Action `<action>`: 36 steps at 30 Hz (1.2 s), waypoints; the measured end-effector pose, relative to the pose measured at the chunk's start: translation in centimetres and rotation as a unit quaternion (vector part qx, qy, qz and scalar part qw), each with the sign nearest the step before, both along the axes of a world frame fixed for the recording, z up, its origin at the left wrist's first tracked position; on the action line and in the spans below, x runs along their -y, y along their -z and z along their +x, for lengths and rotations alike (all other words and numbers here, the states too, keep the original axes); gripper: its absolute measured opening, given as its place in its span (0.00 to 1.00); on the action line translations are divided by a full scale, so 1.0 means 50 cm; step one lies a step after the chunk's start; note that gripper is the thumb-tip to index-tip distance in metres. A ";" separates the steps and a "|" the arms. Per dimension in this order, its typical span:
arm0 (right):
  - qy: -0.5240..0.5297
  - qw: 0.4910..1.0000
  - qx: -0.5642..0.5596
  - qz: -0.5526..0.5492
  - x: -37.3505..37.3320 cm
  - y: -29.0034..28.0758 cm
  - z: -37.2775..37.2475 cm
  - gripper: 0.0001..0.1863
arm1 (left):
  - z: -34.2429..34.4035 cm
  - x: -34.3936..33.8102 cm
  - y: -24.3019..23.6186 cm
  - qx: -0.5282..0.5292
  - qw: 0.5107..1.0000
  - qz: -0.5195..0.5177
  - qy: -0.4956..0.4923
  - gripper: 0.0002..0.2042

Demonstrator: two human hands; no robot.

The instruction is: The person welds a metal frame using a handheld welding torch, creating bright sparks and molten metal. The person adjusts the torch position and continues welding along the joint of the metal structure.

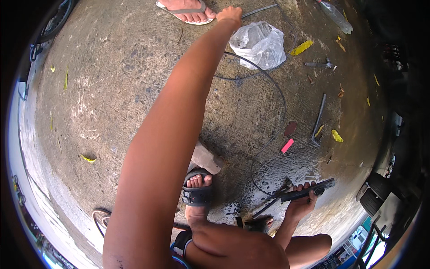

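My left arm reaches far forward, and my left hand [229, 17] is closed at one end of a thin grey metal rod [260, 10], beside a foot in a flip-flop [190, 10]. Low on the right, my right hand [302, 202] grips a long black bar-shaped part [307, 191] with a round fitting near its outer end. A thin black cable [283, 101] runs from near this part, curving up over the ground toward my left forearm. A crumpled clear plastic bag [259, 44] lies just right of my left hand.
On the wet-stained concrete lie an L-shaped wrench [319, 119], another metal tool [318, 65], a pink strip [287, 145] and a dark oval piece [290, 129]. A clear bottle [336, 17] lies far right. A stone block [207, 158] sits by my sandalled foot [197, 190].
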State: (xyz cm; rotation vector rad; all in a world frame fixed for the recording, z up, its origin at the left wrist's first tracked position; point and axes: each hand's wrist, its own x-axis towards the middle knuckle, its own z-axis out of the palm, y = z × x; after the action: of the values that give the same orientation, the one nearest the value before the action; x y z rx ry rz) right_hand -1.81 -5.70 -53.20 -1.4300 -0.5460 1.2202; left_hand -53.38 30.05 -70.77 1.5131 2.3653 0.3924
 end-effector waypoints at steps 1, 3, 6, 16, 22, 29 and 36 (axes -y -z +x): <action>0.009 1.000 0.021 0.011 0.001 -0.010 0.008 0.25 | 0.012 -0.001 -0.005 0.012 1.000 -0.010 0.003 0.16; 0.002 0.998 0.052 0.038 -0.036 -0.025 0.013 0.25 | -0.011 0.012 0.016 0.003 1.000 -0.025 0.006 0.17; -0.050 0.988 0.109 0.100 -0.062 -0.046 0.022 0.25 | -0.033 0.032 0.021 0.019 0.999 -0.018 0.022 0.17; -0.040 0.977 0.140 0.156 -0.105 -0.006 0.009 0.24 | -0.165 0.436 -0.210 0.071 0.967 0.104 0.222 0.14; -0.208 0.932 0.272 0.116 -0.177 -0.026 -0.001 0.28 | -0.168 0.900 -0.135 0.069 0.987 0.096 0.106 0.12; -0.319 0.910 0.237 0.116 -0.166 0.019 -0.145 0.29 | 0.031 1.036 0.016 0.076 0.985 0.027 0.152 0.23; -0.379 0.867 0.307 0.106 -0.121 0.028 -0.186 0.23 | 0.163 0.962 -0.072 0.238 0.953 0.185 -0.009 0.20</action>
State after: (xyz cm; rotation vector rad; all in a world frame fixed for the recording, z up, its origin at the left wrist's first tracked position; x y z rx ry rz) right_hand -11.10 0.37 -54.61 -1.4394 -1.7593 1.2053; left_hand -45.21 -18.06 -67.20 1.3427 1.9914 1.1195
